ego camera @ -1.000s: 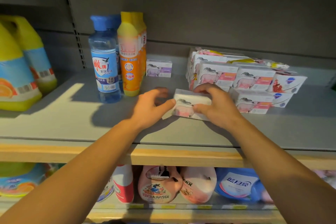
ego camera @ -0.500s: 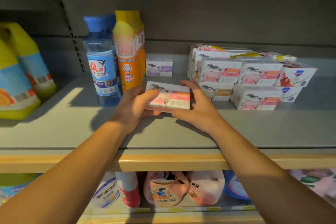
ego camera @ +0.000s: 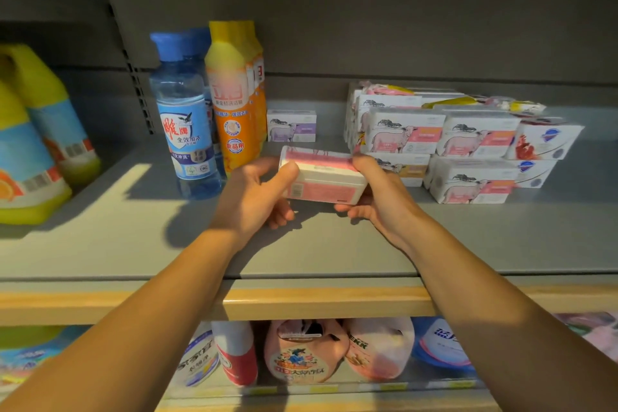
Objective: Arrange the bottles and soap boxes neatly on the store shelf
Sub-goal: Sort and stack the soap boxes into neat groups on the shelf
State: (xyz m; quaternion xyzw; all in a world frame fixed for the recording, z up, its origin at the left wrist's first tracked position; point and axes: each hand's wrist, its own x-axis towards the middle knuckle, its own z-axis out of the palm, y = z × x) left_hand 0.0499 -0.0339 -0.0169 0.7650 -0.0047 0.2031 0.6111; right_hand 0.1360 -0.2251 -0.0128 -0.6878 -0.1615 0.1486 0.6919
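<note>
Most white-and-pink soap boxes (ego camera: 406, 134) sit stacked on the grey metal shelf (ego camera: 334, 244), but both hands, left (ego camera: 254, 197) and right (ego camera: 378, 197), each grip clasping it, hold one pink-and-white cardboard soap box (ego camera: 322, 179) unplaced.

Both arms outstretched; left hand (ego camera: 254, 197) and right hand (ego camera: 378, 197) pinch soap box (ego camera: 322, 182) ends.

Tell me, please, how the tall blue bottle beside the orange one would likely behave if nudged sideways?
The blue bottle stands tall on a narrow base, so it probably tips rather than slides. It looks full, so likely heavy. The orange bottle close beside it may get knocked.
</note>
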